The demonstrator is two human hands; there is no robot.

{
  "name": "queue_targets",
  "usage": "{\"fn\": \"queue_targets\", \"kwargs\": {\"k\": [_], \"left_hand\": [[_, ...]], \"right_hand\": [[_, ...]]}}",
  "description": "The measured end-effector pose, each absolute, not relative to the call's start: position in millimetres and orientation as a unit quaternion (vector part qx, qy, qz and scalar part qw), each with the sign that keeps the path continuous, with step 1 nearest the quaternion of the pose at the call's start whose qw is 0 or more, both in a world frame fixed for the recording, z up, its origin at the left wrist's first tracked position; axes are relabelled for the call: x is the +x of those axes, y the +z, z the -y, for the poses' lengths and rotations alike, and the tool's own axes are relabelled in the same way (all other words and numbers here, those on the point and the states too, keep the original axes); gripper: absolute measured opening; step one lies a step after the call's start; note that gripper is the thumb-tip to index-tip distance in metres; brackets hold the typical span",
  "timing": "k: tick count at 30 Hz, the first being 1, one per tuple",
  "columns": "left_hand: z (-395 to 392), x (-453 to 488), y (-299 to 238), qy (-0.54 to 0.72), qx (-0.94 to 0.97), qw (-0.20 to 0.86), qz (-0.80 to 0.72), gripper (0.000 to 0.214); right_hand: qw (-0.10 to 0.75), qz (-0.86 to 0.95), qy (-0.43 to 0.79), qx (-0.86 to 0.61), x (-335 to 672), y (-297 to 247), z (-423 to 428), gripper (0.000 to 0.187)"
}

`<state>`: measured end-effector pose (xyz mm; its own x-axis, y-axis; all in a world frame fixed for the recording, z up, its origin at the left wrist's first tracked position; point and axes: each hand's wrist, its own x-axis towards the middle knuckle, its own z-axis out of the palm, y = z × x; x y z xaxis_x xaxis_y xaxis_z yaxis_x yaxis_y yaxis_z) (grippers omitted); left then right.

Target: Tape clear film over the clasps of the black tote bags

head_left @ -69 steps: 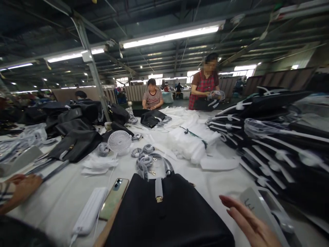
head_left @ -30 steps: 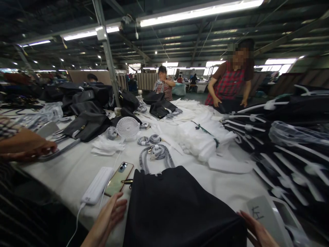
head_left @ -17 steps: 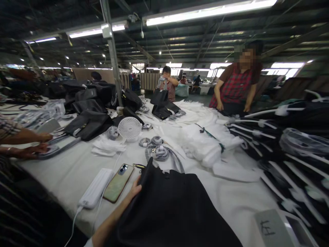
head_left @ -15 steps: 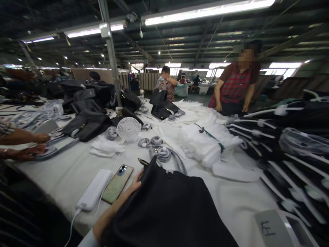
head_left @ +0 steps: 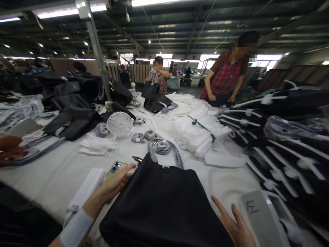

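Note:
A black handbag (head_left: 164, 202) lies on the white-covered table right in front of me, its wrapped grey handles (head_left: 177, 154) reaching away from me at its far edge. My left hand (head_left: 117, 181) is at the bag's left side, fingers stretched out and holding nothing. It partly covers a phone (head_left: 115, 167). By the bag's lower right edge is my right hand (head_left: 233, 219), fingers spread and empty. Whether either hand touches the bag I cannot tell. Coiled wrapped straps (head_left: 163, 146) lie just beyond the bag.
A white power strip (head_left: 86, 188) lies left, below a small white fan (head_left: 120, 124). White foam sheets (head_left: 200, 133) are heaped beyond. Black bags with white-wrapped handles (head_left: 290, 164) are piled right, near a grey tape dispenser (head_left: 264, 216). Co-workers stand across the table; another person's hands (head_left: 10, 149) show left.
My right hand has come into view at the bag's right. My left hand has come off the bag's upper left edge, with fingers straightened. The camera view has turned slightly right and downward.

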<state>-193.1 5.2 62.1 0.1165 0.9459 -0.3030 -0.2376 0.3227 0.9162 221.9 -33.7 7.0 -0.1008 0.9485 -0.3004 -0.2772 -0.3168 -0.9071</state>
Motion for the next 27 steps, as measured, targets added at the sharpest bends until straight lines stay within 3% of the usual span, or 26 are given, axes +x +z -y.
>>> {"fn": "queue_targets", "kwargs": {"k": [4, 7, 9, 12, 15, 21, 24, 27], "left_hand": [[-49, -178, 77, 0.278, 0.569, 0.519, -0.574, 0.058], [-81, -162, 67, 0.270, 0.603, 0.432, -0.614, 0.052], [-94, -150, 55, 0.273, 0.622, 0.392, -0.620, 0.054], [-101, -138, 38, 0.267, 0.640, 0.378, -0.614, 0.047], [-99, -138, 27, 0.268, 0.650, 0.387, -0.596, 0.038], [-100, -138, 4, 0.370, 0.621, 0.445, -0.529, 0.050], [-100, -131, -5, 0.402, 0.616, 0.419, -0.532, 0.048], [-98, -128, -4, 0.418, 0.616, 0.377, -0.551, 0.039]], "right_hand": [[0.441, 0.276, 0.722, -0.456, 204, 29, -17, 0.080], [0.424, 0.299, 0.714, -0.469, 194, 31, -47, 0.065], [0.445, 0.345, 0.635, -0.529, 189, 24, -64, 0.056], [0.474, 0.374, 0.518, -0.606, 180, 10, -82, 0.050], [0.492, 0.372, 0.502, -0.606, 173, 6, -91, 0.056], [0.551, 0.370, 0.472, -0.581, 183, 13, -86, 0.075], [0.531, 0.434, 0.355, -0.635, 198, -5, -85, 0.068], [0.458, 0.505, 0.257, -0.685, 214, -24, -100, 0.067]]}}
